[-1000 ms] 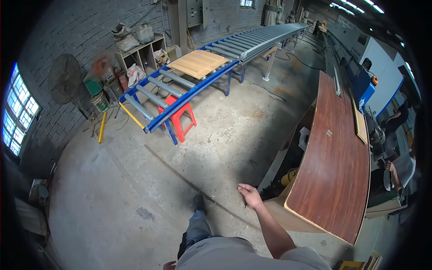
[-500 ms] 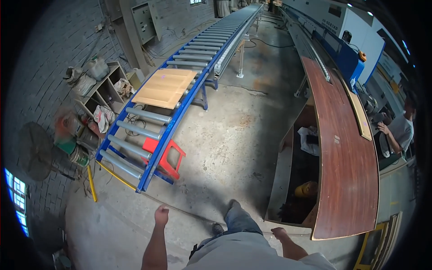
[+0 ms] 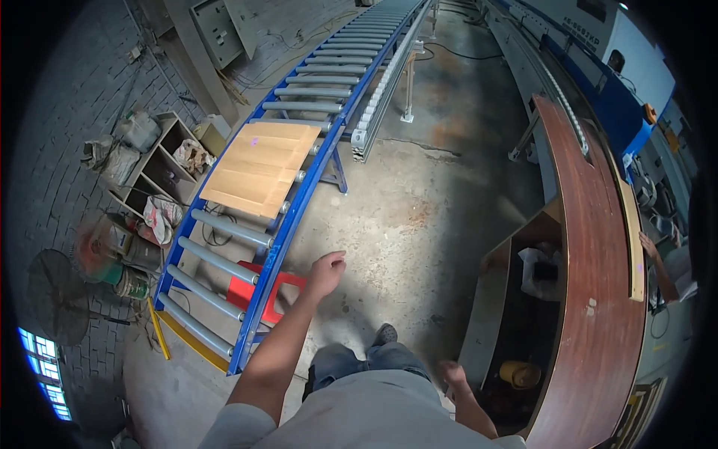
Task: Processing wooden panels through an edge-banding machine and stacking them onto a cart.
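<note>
My left hand is swung forward over the concrete floor, its fingers loosely curled with nothing in them. It is nearest to the blue-framed roller conveyor and a red plastic stool partly under it. A light wooden panel with a raised border lies flat on the conveyor rollers, beyond my reach. My right hand hangs low at my side, apart from the brown workbench; motion blur hides how its fingers are set.
Along the left wall stand a shelf unit with bags, some buckets and a fan. The bench's open cabinet holds a yellow object. A wooden strip lies along the bench, with another person's hand beside it.
I have stepped forward between the conveyor and the bench, so both look closer. My left hand has swung forward and to the right. The other person's hand has moved near the wooden strip.
</note>
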Action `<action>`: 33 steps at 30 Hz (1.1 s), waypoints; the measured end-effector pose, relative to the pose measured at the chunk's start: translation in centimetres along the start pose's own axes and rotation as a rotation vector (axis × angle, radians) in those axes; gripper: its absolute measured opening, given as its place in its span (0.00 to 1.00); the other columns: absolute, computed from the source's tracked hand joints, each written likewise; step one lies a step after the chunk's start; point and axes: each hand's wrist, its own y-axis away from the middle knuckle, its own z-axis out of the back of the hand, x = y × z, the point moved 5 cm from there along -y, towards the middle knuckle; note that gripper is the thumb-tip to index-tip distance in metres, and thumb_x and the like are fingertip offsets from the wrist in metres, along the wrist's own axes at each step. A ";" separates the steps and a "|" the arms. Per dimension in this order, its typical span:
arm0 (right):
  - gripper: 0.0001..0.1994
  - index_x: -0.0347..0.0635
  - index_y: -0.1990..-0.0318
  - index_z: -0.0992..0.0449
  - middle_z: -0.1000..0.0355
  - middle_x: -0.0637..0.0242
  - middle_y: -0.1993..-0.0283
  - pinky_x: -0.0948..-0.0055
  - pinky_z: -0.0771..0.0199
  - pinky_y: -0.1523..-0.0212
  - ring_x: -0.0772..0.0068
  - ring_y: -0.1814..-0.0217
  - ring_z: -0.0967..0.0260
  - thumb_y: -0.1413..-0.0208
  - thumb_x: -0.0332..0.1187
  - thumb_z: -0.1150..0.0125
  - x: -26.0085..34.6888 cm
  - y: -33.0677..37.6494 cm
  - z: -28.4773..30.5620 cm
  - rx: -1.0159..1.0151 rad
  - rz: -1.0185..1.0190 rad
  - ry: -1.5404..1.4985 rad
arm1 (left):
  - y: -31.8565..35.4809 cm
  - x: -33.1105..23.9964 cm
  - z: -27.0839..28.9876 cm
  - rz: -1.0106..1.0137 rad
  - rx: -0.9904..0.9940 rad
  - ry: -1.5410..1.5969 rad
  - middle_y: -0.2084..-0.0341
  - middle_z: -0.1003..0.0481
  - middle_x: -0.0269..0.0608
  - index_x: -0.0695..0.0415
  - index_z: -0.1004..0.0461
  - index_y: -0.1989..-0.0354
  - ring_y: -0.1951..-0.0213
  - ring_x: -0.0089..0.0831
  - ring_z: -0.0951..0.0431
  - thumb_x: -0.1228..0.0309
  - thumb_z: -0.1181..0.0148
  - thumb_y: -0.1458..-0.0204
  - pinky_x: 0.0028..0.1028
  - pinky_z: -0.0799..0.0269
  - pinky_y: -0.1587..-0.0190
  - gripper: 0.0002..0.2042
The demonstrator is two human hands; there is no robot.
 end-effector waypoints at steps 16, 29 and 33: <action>0.12 0.40 0.57 0.25 0.30 0.70 0.72 0.76 0.35 0.75 0.76 0.75 0.34 0.42 0.38 0.45 18.2 -19.7 5.9 -0.326 -0.570 -0.697 | -36.7 -10.7 1.2 -0.206 -0.107 -0.425 0.37 0.44 0.52 0.56 0.48 0.34 0.39 0.47 0.38 0.57 0.45 0.48 0.37 0.39 0.40 0.35; 0.14 0.40 0.61 0.23 0.25 0.51 0.63 0.63 0.28 0.61 0.55 0.61 0.26 0.46 0.36 0.52 26.4 -16.1 -3.3 -0.154 -0.357 0.043 | -48.0 -7.0 -2.3 0.155 0.274 0.114 0.52 0.27 0.51 0.58 0.35 0.43 0.48 0.43 0.28 0.48 0.50 0.43 0.34 0.35 0.47 0.28; 0.16 0.41 0.57 0.23 0.24 0.60 0.61 0.70 0.30 0.63 0.68 0.66 0.29 0.44 0.39 0.53 29.9 -20.0 -1.8 -0.006 -0.790 -0.050 | -47.9 -6.0 -1.7 0.138 0.266 0.093 0.49 0.29 0.58 0.61 0.39 0.41 0.46 0.51 0.30 0.44 0.52 0.46 0.39 0.35 0.45 0.34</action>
